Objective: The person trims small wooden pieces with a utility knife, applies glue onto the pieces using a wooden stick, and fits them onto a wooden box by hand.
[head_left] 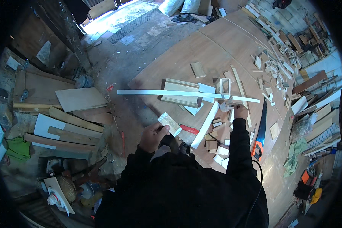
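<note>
Between the thumb and fingers of my left hand [154,136] is a pale wood block [169,124], held above the near edge of the table. My right hand [240,111] is closed beside a small translucent container [226,105]; what its fingers pinch is too small to make out. A long white strip [148,92] lies across a stack of grooved wood panels [178,87] and passes just beyond my right hand. A shorter white strip [205,125] lies between my hands, next to a red tool [189,129].
The wooden table [171,57] carries small wood offcuts [212,145] near my right forearm. A handsaw [260,133] with an orange handle lies to the right. Scrap wood [281,68] is heaped at the far right. Boards [64,129] lie on the left; a cable [260,178] hangs by my right side.
</note>
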`<state>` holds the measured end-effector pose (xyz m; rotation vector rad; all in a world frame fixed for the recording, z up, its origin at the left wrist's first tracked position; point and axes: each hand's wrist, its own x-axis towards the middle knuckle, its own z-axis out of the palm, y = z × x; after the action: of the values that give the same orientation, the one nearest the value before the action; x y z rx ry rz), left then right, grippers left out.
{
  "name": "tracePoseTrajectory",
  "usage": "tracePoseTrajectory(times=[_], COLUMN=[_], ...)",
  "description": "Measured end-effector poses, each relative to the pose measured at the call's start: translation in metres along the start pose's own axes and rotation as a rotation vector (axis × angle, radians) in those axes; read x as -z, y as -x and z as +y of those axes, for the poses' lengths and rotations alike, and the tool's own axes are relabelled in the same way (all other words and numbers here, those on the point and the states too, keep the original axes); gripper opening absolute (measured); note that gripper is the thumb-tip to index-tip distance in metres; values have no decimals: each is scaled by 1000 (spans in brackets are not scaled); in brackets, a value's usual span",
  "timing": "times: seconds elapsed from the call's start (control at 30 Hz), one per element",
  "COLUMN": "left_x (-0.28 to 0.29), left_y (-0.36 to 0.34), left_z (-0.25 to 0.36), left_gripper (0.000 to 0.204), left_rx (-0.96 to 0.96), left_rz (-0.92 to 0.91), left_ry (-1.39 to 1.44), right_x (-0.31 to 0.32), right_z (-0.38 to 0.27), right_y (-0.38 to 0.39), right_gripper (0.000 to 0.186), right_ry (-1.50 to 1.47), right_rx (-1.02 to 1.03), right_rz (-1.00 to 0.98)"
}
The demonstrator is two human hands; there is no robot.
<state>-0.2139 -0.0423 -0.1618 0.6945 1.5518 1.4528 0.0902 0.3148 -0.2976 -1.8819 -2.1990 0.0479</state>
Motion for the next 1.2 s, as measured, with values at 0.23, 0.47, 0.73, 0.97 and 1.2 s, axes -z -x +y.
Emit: tracePoseTrajectory(times=[0.23, 0.47, 0.73, 0.97, 1.2], left_x=[32, 42, 28, -6, -101], left_y=[-1, -27, -47, -74, -77], left_z=[2, 8, 22, 24, 39], left_gripper=[23, 23, 24, 20, 19], left_rx=[66, 9, -64, -80, -519], left_rz=[-15, -119, -250, -501, -1017], left_ry=[-18, -111, -231, -212, -171], right_x=[-25, -39, -11, 26, 220], right_z=[-10, -18, -28, -11, -69], right_y=[-8, 23, 17, 65, 187], right_gripper=[27, 21, 17, 22, 23], right_ry=[46, -162, -302, -597, -1486], right_rx=[17, -93, -355, -305, 167], right_rz=[-132, 178, 111, 396, -573])
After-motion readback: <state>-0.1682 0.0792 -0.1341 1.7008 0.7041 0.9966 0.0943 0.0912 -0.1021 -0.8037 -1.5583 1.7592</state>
